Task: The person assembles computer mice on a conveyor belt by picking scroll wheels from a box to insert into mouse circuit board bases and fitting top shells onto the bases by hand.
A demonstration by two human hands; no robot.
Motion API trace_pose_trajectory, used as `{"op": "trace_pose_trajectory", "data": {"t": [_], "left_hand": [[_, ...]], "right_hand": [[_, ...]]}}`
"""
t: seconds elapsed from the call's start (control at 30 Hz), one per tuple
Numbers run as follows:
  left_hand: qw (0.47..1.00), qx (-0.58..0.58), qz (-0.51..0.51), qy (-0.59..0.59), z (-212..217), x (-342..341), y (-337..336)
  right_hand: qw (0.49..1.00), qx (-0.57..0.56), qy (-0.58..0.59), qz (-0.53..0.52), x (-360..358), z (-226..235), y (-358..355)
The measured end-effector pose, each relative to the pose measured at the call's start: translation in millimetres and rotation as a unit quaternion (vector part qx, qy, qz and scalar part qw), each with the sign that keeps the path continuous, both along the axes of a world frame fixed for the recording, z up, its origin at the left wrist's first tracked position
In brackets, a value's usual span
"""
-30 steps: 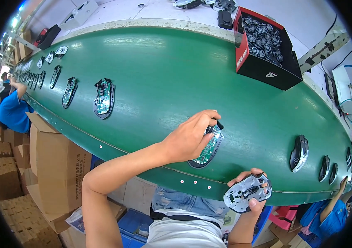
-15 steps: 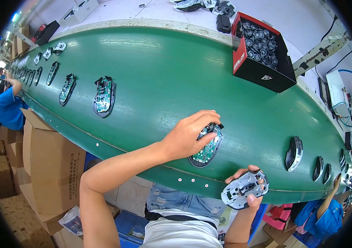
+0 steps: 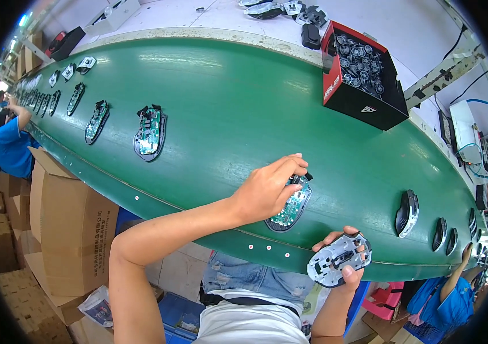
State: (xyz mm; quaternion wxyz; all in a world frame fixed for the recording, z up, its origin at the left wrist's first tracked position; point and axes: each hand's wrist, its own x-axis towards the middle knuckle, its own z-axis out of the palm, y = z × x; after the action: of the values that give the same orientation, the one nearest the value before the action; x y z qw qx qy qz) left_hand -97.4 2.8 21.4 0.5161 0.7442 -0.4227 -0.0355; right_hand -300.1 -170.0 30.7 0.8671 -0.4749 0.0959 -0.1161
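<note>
A computer mouse base with a green circuit board (image 3: 291, 209) lies on the green belt in front of me. My left hand (image 3: 272, 188) curls over its far end, with thumb and fingers gripping there and hiding part of the board. Close to the belt's near edge, my right hand (image 3: 350, 276) holds a grey-white mouse top shell (image 3: 335, 261) with its inner side facing up. The fingers wrap around the shell's far rim and the thumb presses on its near side. A second mouse base with a bare board (image 3: 150, 133) rests farther left.
Several more mouse bases (image 3: 96, 122) line the green belt (image 3: 221, 103) to the left. Assembled mice (image 3: 407, 213) sit on the right. A black-and-red box (image 3: 370, 109) of small wheel parts stands at the far edge. Cardboard boxes (image 3: 75, 229) and people in blue shirts flank me.
The mouse bases on the left have shifted slightly right. My left hand and the base under it have also edged right, its fingers lifting a little. My right hand stays nearly still.
</note>
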Motion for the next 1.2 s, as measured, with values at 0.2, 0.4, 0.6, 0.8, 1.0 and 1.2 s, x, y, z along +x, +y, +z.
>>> {"op": "trace_pose_trajectory", "data": {"t": [0.2,0.4,0.6,0.8,1.0,1.2], "left_hand": [[0.999,0.013,-0.029,0.028,6.6,3.6,3.0],[0.975,0.16,-0.148,-0.039,26.0,21.7,33.1],[0.945,0.254,-0.152,-0.142,23.8,13.3,36.5],[0.948,0.24,-0.096,-0.186,12.9,-1.6,28.5],[0.947,0.24,-0.087,-0.192,17.5,-7.1,26.5],[0.946,0.239,-0.086,-0.202,17.6,-6.3,21.5]], "right_hand": [[1.0,-0.003,-0.003,-0.002,0.1,-2.4,0.8],[1.0,0.011,-0.009,-0.011,1.4,-1.9,1.4],[0.998,-0.01,-0.052,-0.031,4.6,-4.6,3.6],[0.997,0.006,-0.06,-0.043,3.5,2.2,7.7],[0.998,-0.018,-0.036,-0.049,3.1,7.6,11.3],[0.998,-0.021,-0.036,-0.053,2.4,6.4,9.4]]}}
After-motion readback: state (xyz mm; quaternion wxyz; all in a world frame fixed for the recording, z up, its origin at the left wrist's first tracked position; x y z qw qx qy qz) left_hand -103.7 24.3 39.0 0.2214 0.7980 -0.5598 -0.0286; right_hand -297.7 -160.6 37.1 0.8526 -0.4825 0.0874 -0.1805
